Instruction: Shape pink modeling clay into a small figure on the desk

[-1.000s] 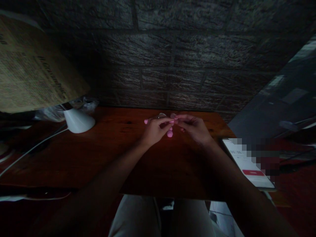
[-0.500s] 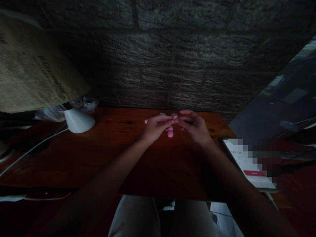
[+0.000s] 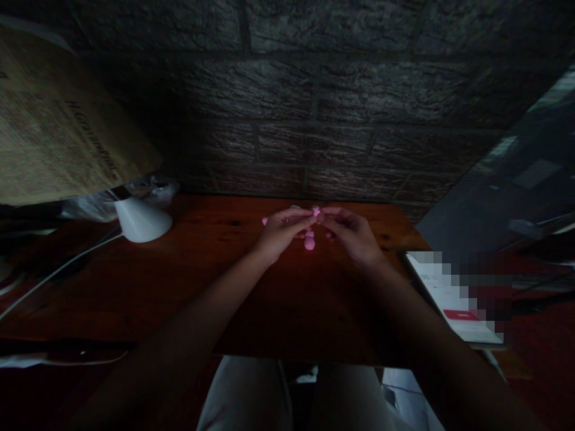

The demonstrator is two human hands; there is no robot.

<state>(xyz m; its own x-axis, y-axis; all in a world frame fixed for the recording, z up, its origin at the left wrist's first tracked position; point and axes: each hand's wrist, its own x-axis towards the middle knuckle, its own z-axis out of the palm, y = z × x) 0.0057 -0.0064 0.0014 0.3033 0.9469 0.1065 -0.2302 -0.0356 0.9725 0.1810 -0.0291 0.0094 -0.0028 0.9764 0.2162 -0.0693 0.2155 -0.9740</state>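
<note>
A small lump of pink modelling clay (image 3: 316,211) is pinched between the fingertips of both hands, above the far part of the wooden table. My left hand (image 3: 282,232) is closed on its left side, thumb and forefinger together. My right hand (image 3: 353,233) closes on it from the right, its lower fingers curled. Just below the hands on the tabletop lies a round pink ball (image 3: 309,243) with a smaller pink piece touching it. Another pink piece (image 3: 265,221) shows beyond my left hand, partly covered by it. The dim light hides finer detail.
The brown wooden table (image 3: 179,287) runs up to a dark brick wall (image 3: 287,143). At the left stands a lamp with a white base (image 3: 144,220) and a newsprint shade (image 3: 67,126), its cord trailing left. A tablet or phone (image 3: 449,299) lies at the right edge.
My right forefinger has come down onto the pink clay, where before it was raised and apart. My left hand has hardly moved.
</note>
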